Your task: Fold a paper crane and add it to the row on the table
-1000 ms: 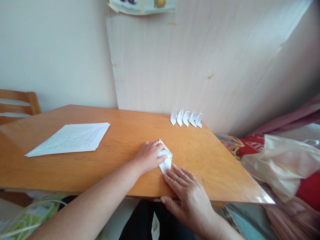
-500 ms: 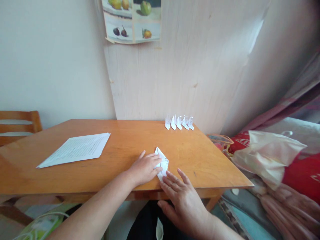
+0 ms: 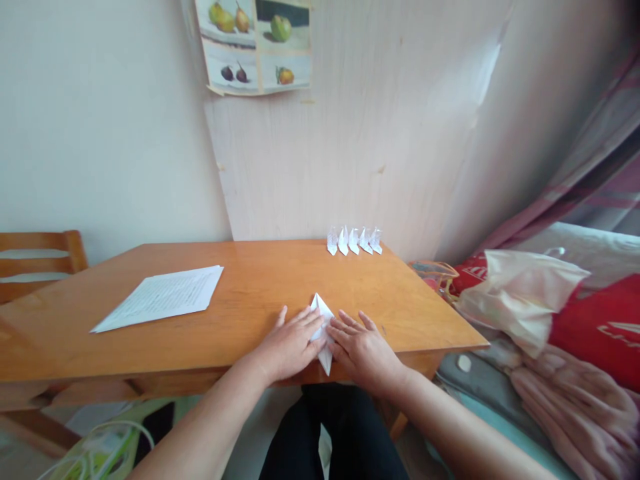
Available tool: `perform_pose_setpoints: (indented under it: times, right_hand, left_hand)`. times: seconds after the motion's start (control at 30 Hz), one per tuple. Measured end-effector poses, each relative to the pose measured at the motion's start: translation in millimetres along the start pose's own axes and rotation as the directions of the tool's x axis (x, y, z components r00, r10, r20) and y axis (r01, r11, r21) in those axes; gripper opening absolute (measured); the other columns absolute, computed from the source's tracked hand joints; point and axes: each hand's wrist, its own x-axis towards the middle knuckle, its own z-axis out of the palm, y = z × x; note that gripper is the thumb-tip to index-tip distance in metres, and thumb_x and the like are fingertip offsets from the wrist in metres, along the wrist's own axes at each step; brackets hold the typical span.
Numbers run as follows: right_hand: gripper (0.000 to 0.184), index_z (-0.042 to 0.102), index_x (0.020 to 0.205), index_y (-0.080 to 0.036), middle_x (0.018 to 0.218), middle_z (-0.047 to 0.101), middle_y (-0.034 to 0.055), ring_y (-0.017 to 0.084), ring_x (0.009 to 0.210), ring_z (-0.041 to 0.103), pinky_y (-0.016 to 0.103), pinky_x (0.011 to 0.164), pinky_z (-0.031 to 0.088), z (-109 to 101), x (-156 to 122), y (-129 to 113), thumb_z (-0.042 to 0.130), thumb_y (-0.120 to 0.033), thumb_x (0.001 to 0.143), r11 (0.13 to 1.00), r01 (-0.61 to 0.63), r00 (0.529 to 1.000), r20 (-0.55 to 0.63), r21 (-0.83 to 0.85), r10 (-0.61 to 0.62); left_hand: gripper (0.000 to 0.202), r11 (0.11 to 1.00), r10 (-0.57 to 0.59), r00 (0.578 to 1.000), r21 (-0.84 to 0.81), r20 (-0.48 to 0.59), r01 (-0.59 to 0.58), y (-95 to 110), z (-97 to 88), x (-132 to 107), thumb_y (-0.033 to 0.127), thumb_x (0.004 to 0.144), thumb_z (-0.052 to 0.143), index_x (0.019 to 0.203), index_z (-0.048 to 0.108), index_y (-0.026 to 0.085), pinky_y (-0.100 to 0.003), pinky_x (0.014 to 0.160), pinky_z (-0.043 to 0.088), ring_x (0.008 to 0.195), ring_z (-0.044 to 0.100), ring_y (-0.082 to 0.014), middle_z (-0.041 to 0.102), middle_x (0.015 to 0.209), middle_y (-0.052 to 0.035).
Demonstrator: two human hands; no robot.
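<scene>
The left hand (image 3: 295, 343) and right hand (image 3: 366, 349) lie flat, just apart, on folded paper (image 3: 325, 360) near the front edge of the surface (image 3: 270, 273); fingers hide its sides; the poster (image 3: 257, 50) is cut off above.

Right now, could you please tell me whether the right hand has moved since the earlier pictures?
Yes; judged against the table, the right hand has moved forward, farther in from the near edge.
</scene>
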Motion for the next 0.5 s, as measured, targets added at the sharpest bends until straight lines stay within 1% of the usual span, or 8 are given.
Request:
perform_pose_setpoints:
  times: [0.13,0.23,0.3,0.4,0.5]
  right_hand:
    - [0.039,0.06,0.137,-0.022,0.143,0.06,0.0097,0.029,0.143,0.042,0.058,0.118,0.023,3,-1,0,0.043,-0.032,0.103,0.999,0.002,1.0,0.009,-0.038,-0.002]
    - [0.039,0.06,0.137,-0.022,0.144,0.059,0.0086,0.03,0.143,0.042,0.059,0.117,0.025,2,-2,-1,0.043,-0.032,0.103,0.999,-0.019,1.0,0.018,-0.036,0.019]
    - [0.039,0.061,0.136,-0.023,0.144,0.059,0.0073,0.031,0.143,0.042,0.059,0.116,0.025,1,-3,-2,0.042,-0.032,0.103,0.999,-0.034,0.999,0.014,-0.026,0.034]
    - [0.038,0.062,0.134,-0.023,0.143,0.06,0.007,0.031,0.143,0.043,0.058,0.116,0.027,0,-5,-4,0.043,-0.031,0.103,0.999,-0.048,0.999,-0.002,-0.005,0.048]
    - [0.037,0.063,0.132,-0.022,0.141,0.061,0.0091,0.03,0.139,0.048,0.058,0.115,0.029,0,-8,-5,0.044,-0.026,0.101,0.999,-0.029,0.999,-0.023,0.026,0.029]
  left_hand:
    - [0.054,0.999,0.013,0.999,-0.037,-0.036,-0.014,-3,4.9,0,0.047,0.103,0.031,0.155,0.033,0.032,-0.065,0.12,0.008,0.152,0.025,-0.0271,0.034,0.162,-0.0072]
    - [0.055,0.997,-0.028,0.995,-0.081,-0.095,0.02,-4,4.9,-2,0.042,0.103,0.035,0.156,0.03,0.029,-0.064,0.12,0.012,0.151,0.029,-0.0268,0.032,0.163,-0.0091]
    - [0.052,0.995,-0.068,0.985,-0.088,-0.161,0.055,-3,3.8,-6,0.033,0.102,0.037,0.152,0.037,0.025,-0.061,0.12,0.016,0.147,0.036,-0.0261,0.041,0.159,-0.0105]
    - [0.044,0.994,-0.098,0.965,-0.075,-0.244,0.082,2,2.9,-14,0.022,0.098,0.038,0.14,0.05,0.022,-0.057,0.121,0.02,0.137,0.05,-0.0248,0.058,0.145,-0.0106]
    - [0.043,0.994,-0.1,0.954,-0.064,-0.283,0.085,8,4.4,-24,0.015,0.092,0.042,0.133,0.054,0.021,-0.056,0.122,0.019,0.129,0.057,-0.0246,0.064,0.137,-0.0099]
